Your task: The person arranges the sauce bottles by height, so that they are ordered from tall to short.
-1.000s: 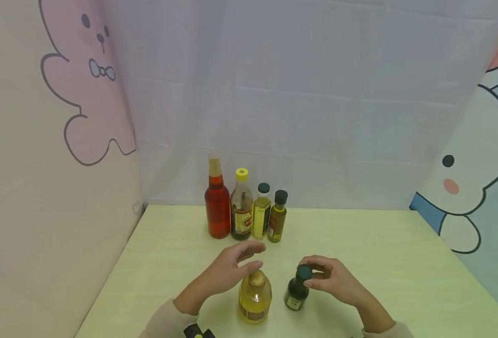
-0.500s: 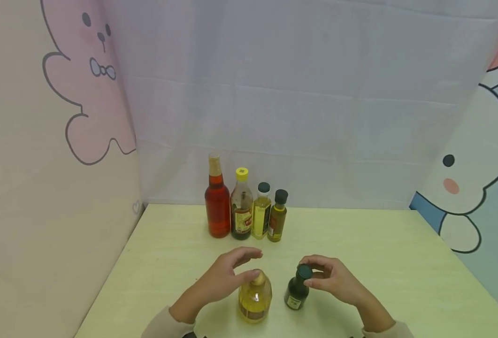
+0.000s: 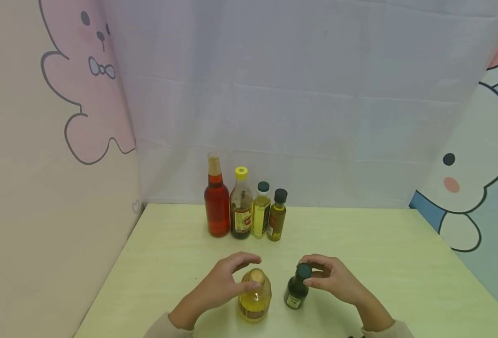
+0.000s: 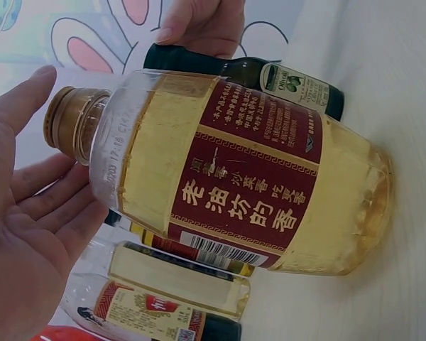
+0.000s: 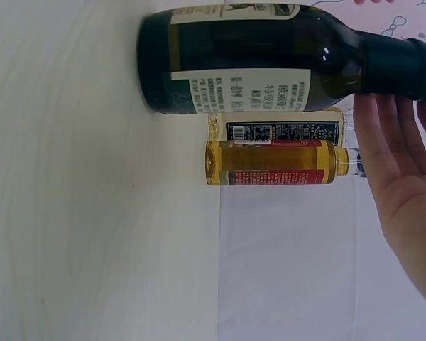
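Note:
In the head view a plump bottle of yellow cooking oil (image 3: 255, 310) with a gold cap stands upright near the front. My left hand (image 3: 223, 281) is beside its neck with thumb and fingers spread. The left wrist view has the thumb apart from the gold cap (image 4: 62, 126) and the fingers passing behind the bottle's neck. To the right stands a small dark green olive oil bottle (image 3: 295, 295) with a pale label. My right hand (image 3: 333, 281) holds it round the neck, just under the green cap (image 3: 304, 271). The right wrist view shows several fingers (image 5: 387, 135) against that neck.
Farther back, several bottles stand in a row: a tall red one (image 3: 218, 211), a yellow-capped sauce bottle (image 3: 242, 216), a light oil bottle (image 3: 260, 213) and a dark-capped one (image 3: 276, 223). Behind the pale table (image 3: 358, 244) hangs a white cloth (image 3: 316, 117); printed cloths flank it.
My left hand has moved slightly down and toward me, its thumb lowering from above the gold cap to the neck. The right hand and both front bottles stay put.

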